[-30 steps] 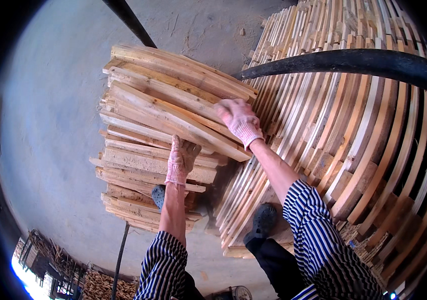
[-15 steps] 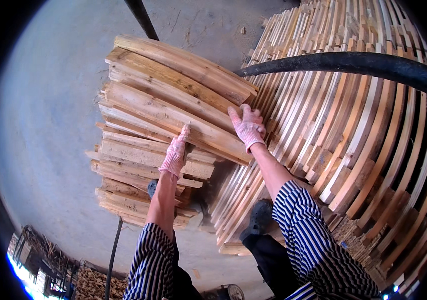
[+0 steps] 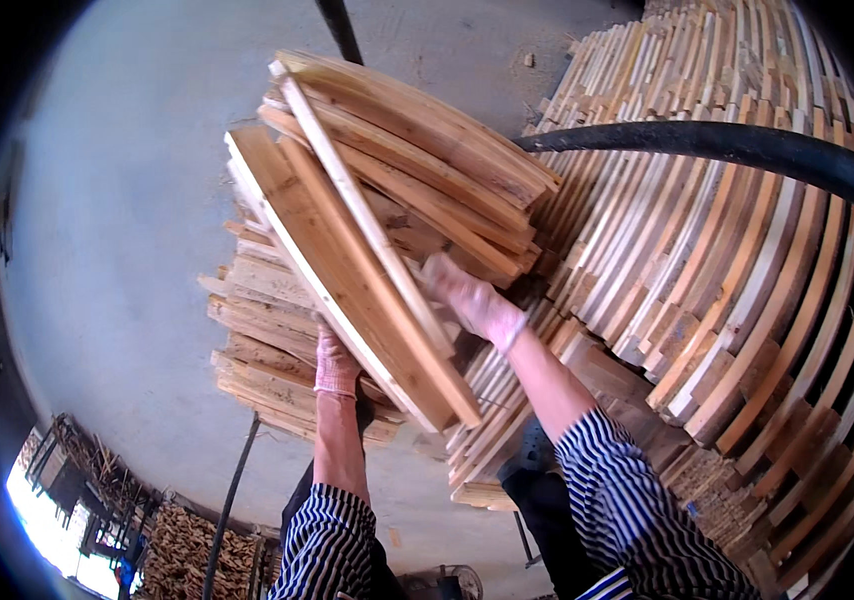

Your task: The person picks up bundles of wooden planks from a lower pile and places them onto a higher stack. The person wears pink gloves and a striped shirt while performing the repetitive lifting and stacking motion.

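My left hand, in a pinkish knit glove, grips a few wooden boards from their near left side, its fingers partly hidden beneath them. These boards are lifted and tilted on edge, slanting from upper left to lower right. A narrow pale board leans along their right side. Beside its lower part is my right hand, gloved alike and smeared by motion, so its grip is unclear. Behind lie more stacked boards, and to the left under the lifted ones shows the lower pile.
A large stack of boards fills the right side. A dark curved bar crosses above it, and another dark bar stands at the top. My shoe is beside the stack. Wood pieces are heaped at lower left.
The boards under my hands have been raised and turned from lying nearly flat to a steep slant. My right hand has moved left and down; my left hand has shifted slightly down and left.
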Available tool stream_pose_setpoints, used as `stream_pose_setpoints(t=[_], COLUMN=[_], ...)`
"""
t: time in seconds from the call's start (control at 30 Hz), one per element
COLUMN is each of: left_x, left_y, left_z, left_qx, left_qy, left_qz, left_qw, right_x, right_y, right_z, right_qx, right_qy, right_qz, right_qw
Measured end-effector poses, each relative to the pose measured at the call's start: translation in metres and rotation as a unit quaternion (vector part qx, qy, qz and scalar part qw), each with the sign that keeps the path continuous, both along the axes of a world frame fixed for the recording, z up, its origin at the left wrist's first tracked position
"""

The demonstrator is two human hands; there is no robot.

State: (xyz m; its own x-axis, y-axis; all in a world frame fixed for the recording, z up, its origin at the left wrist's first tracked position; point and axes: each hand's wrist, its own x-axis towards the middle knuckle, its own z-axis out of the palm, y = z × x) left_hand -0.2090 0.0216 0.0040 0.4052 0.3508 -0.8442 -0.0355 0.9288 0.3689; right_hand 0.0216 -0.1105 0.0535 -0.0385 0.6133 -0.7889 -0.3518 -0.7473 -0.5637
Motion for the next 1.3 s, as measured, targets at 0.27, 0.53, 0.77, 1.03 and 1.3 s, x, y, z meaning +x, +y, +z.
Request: stream_pose_setpoints(t=[0.27, 0.53, 0.77, 1.03, 1.3], left_x=[0.006, -0.016, 0.003, 0.017, 0.022], left_y=[-0.019, -0.046, -0.018, 0.047, 0.036], left_z=[0.085, 0.249, 0.386, 0.276, 0.308], left_qx=[-0.014, -0.054, -0.151, -0.003, -0.021], left_qy=[0.097, 0.058, 0.035, -0.079, 0.008], left_qz=[-0.060, -0.159, -0.240, -0.487, -0.455], left_qw=[0.993, 0.984, 0.958, 0.870, 0.890], right_x=[-0.037, -0.092, -0.079, -0.070, -0.107], right_y=[-0.009, -0.064, -0.083, -0.039, -0.035], right_z=[0.035, 0.153, 0.306, 0.245, 0.244], right_qx=[0.094, -0.017, -0.037, -0.014, -0.071], right_qy=[-0.029, 0.041, 0.229, 0.347, 0.212], right_qz=[-0.014, -0.141, -0.248, -0.353, -0.363], right_qw=[0.995, 0.989, 0.940, 0.869, 0.905])
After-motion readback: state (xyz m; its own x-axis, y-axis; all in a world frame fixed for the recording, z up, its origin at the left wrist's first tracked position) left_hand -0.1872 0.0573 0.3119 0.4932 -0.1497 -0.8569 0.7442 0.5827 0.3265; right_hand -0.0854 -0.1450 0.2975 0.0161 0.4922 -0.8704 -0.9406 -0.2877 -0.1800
